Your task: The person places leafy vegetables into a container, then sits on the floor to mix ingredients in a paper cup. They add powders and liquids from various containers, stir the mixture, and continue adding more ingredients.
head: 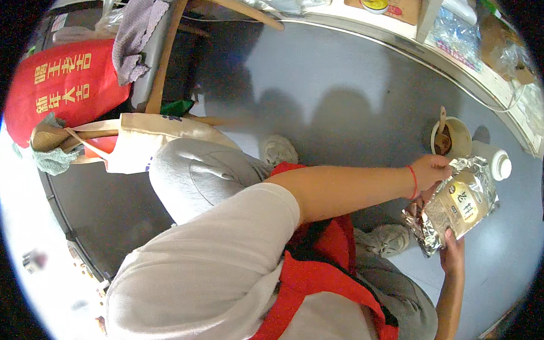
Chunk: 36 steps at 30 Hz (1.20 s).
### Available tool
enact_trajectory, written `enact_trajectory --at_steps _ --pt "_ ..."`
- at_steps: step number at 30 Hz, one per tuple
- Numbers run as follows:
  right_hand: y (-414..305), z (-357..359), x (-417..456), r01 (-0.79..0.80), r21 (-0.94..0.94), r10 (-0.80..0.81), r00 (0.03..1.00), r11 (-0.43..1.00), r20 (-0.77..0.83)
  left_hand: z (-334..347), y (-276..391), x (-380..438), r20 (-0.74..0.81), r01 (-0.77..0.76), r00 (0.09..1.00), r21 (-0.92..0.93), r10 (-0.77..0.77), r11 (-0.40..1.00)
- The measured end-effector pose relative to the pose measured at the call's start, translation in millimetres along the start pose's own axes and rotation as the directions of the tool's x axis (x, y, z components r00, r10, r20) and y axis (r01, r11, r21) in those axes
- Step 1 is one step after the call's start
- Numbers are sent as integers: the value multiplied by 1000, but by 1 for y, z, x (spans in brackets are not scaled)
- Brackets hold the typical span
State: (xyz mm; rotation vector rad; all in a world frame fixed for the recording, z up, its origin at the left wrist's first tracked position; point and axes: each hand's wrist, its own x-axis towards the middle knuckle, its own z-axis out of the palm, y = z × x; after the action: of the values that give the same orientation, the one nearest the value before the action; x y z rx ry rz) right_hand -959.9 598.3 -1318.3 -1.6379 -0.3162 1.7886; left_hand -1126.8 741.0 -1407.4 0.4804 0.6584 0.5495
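A crumpled silver foil food packet [464, 201] with a printed yellow and tan front is held out at the right, above the grey floor. My left hand [429, 175], a red cord at its wrist, grips the packet's upper left edge. Lower down, my right hand [451, 252] pinches its bottom edge, thumb on the printed face. Just beyond the packet stands a pale round tub [464, 136] with some brown contents and a scoop [442, 119] leaning in it. Beside the tub is a white plastic bottle [486, 155] with a white cap, partly covered by the packet.
A low white shelf [402, 28] holding plastic bags and a yellow container [374, 2] runs along the far side. On the left are a wooden chair [168, 54], a red cushion-like item [68, 88], a mauve cloth [135, 35] and a cream tote bag [136, 142].
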Motion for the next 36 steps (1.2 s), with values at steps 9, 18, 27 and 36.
enact_trajectory --at_steps 9,18,27,36 --pt "-3 2 4 -30 -74 30 1000 997 -4 5 8 13 -196 92 977 55 -79 994" --pt "-9 -5 -2 -8 -163 0 999 987 -49 10 -15 39 -179 116 970 -265 -167 957" --pt "-9 -32 39 -148 -220 137 989 964 -62 2 17 35 204 267 962 -567 -181 779" --pt "-29 -38 22 -111 -362 71 990 925 -122 2 -26 59 -223 60 971 -146 -92 987"
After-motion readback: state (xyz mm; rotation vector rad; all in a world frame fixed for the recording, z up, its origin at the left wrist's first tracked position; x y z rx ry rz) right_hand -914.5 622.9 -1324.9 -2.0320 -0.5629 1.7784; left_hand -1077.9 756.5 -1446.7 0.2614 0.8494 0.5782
